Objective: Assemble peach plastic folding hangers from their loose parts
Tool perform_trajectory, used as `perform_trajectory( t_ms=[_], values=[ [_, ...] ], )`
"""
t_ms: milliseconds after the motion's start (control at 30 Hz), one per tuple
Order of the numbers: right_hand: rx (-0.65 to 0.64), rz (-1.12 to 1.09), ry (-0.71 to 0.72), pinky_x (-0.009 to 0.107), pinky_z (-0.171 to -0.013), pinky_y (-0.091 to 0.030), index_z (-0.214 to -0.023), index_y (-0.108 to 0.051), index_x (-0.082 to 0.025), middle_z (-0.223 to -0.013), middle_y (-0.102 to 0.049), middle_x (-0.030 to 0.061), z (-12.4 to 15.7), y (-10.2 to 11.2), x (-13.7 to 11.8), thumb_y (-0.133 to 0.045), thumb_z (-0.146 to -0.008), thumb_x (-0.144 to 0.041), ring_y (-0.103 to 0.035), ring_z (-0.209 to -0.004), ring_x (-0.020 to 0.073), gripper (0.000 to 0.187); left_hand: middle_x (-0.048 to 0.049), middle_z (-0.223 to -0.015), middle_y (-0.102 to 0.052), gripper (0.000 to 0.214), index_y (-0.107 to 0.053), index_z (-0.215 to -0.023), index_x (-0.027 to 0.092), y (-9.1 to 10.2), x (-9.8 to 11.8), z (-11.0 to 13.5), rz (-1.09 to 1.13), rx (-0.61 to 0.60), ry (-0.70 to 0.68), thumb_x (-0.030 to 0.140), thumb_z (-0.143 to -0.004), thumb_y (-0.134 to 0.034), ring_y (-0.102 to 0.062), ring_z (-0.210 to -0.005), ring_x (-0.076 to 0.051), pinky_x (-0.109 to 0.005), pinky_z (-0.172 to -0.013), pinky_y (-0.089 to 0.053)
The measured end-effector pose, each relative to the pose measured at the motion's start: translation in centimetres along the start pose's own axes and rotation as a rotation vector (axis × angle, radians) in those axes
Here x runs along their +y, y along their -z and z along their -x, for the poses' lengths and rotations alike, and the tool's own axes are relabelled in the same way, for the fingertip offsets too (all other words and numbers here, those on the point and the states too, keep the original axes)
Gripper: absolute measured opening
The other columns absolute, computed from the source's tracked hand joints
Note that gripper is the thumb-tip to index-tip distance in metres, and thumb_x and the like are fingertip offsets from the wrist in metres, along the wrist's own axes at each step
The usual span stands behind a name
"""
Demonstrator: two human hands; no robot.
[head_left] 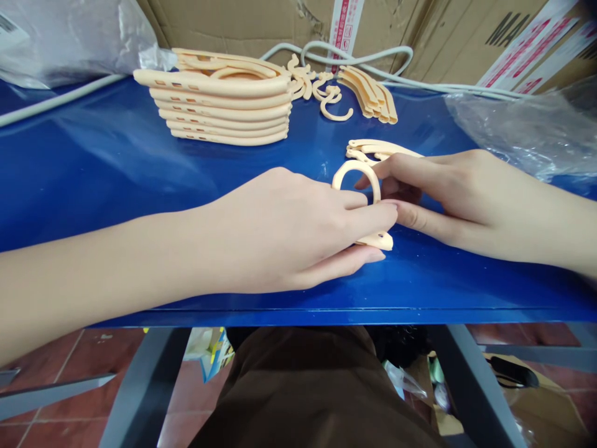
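Near the front of the blue table, my left hand (298, 230) is closed around a cream plastic hanger part, mostly hidden under my fingers. A cream hanger hook (357, 167) curves up from between my fingers, and a flat end with a hole (383, 241) pokes out below them. My right hand (448, 193) meets it from the right, with thumb and fingers closing at the hook's right side. Just behind my right fingers lie some loose cream hanger arms (373, 148), partly covered by the hand.
At the back left, a stack of cream hangers (224, 106) stands on the blue table (116, 168). Loose hooks (336, 112) and a bundle of curved arms (368, 93) lie beside it. A white cable (438, 87), plastic bags (527, 130) and cardboard boxes (252, 25) line the back.
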State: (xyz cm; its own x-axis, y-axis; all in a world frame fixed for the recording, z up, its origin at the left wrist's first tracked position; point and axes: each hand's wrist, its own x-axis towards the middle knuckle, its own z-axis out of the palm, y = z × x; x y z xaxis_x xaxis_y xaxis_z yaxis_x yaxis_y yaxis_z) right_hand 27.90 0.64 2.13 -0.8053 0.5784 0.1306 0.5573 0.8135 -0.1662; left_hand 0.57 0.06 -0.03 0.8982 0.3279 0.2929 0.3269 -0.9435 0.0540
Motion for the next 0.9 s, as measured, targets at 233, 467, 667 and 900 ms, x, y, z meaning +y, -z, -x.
perform_trajectory(
  t_ms=[233,467,667,900],
  values=[
    [0.008,0.054,-0.001,0.036,-0.062,-0.045,-0.122,-0.068,-0.017,-0.089,-0.071,0.0039,-0.02,-0.07,-0.02,-0.036,-0.124,-0.058,-0.063,-0.066,0.0198,0.052,-0.0022,-0.113,-0.085,0.032,-0.07,-0.112,0.026,0.34,0.18,0.15,-0.01,-0.016,0.007,0.036,-0.124,-0.041,-0.072,-0.08,-0.019,-0.035,-0.057,-0.029],
    [0.009,0.094,0.032,0.036,-0.059,-0.045,-0.114,-0.065,-0.02,-0.084,-0.068,0.0019,0.02,0.08,0.1,-0.035,-0.124,-0.058,-0.062,-0.062,0.0195,0.049,-0.002,-0.109,-0.084,0.032,-0.069,-0.11,0.025,0.5,0.2,0.25,-0.022,-0.007,0.0,0.035,-0.124,-0.042,-0.071,-0.079,-0.019,-0.035,-0.056,-0.03],
    [-0.031,0.057,-0.035,0.038,-0.061,-0.044,-0.114,-0.067,-0.021,-0.085,-0.07,0.0041,-0.21,0.15,-0.05,-0.032,-0.121,-0.067,-0.063,-0.065,0.0226,0.058,-0.0023,-0.111,-0.084,0.032,-0.069,-0.111,0.025,0.5,0.2,0.25,-0.015,-0.011,0.001,0.034,-0.123,-0.041,-0.072,-0.08,-0.019,-0.035,-0.056,-0.03],
    [-0.065,-0.012,-0.109,0.041,-0.067,-0.046,-0.118,-0.07,-0.019,-0.095,-0.078,0.01,-0.36,0.05,-0.57,-0.033,-0.12,-0.066,-0.069,-0.074,0.0273,0.06,-0.0018,-0.091,-0.079,0.034,-0.069,-0.109,0.026,0.56,0.32,-0.18,-0.003,-0.074,0.034,0.036,-0.123,-0.039,-0.069,-0.075,-0.019,-0.036,-0.054,-0.03]
  ],
)
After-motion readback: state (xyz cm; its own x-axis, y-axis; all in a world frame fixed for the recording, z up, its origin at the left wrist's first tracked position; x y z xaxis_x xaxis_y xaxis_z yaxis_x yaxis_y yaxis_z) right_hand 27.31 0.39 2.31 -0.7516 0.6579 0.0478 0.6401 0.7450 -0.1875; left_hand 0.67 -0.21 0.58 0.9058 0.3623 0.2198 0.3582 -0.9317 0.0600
